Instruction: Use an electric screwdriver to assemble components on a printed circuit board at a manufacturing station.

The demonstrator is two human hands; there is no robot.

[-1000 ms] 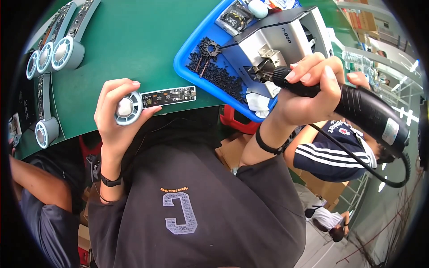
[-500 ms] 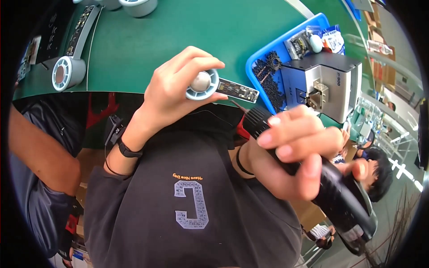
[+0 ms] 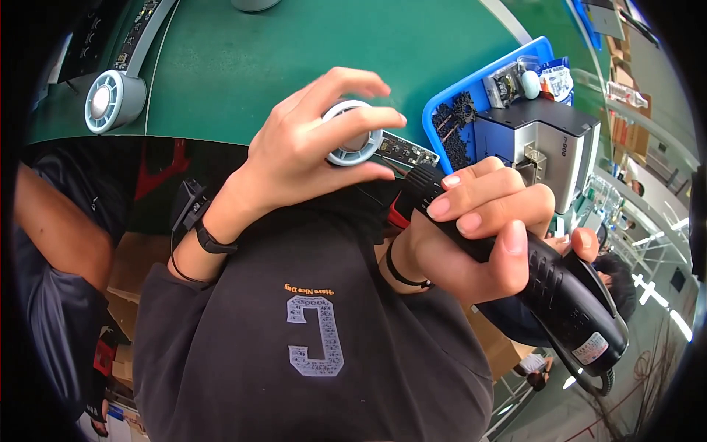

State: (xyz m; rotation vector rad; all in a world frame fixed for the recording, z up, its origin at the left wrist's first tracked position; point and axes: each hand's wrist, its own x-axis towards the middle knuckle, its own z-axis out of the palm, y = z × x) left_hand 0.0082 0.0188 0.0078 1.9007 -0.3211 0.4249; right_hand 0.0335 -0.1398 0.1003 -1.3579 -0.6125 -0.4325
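My left hand point(image 3: 291, 147) grips a pale grey-blue round housing point(image 3: 359, 153) with a ribbed rim. Its fingers bend across the front and hide much of the face; the thumb is under the rim. A narrow strip carrying a circuit board point(image 3: 409, 151) sticks out of the housing to the right. My right hand point(image 3: 479, 228) is wrapped round a black electric screwdriver point(image 3: 563, 298), its cable trailing from the lower end. The screwdriver's thin bit points up-left at the housing's lower right edge, close to my left thumb; whether it touches cannot be made out.
A blue tray point(image 3: 434, 103) at the right holds black screws point(image 3: 455, 136) and small bags. By it stands a black-and-silver machine point(image 3: 541, 140). Another round housing with a board strip point(image 3: 114, 102) lies at the green table's point(image 3: 221, 66) left. A person's arm point(image 3: 62, 228) is at far left.
The screwdriver bit has come closer to the housing. My left fingers have shifted across its face, which was more exposed before. The whole view has moved slightly.
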